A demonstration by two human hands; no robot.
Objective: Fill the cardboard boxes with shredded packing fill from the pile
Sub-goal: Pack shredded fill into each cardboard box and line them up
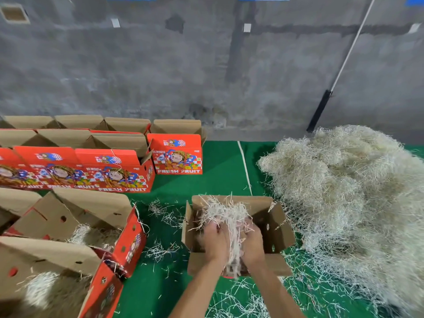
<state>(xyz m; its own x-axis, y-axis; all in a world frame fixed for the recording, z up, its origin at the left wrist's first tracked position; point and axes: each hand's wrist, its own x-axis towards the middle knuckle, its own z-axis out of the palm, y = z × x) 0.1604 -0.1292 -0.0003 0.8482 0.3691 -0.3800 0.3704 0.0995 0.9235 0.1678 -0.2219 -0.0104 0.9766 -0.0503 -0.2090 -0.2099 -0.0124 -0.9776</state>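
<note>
Your left hand (pixel 214 237) and right hand (pixel 251 239) each clutched the pale shredded paper fill (pixel 226 214) over the open brown cardboard box (pixel 278 228). The box's long axis ran left to right, mouth up, on the green floor mat (pixel 218 171).

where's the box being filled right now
In the head view, the open box sits low centre on the green mat, just left of the fill pile, both hands inside it.

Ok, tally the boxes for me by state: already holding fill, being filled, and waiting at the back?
Fruit boxes on the left holding shredded fill: 2
Open box being filled under the left hand and right hand: 1
Fruit boxes behind showing a printed front: 4, with more hidden behind
Total countable: 7
</note>
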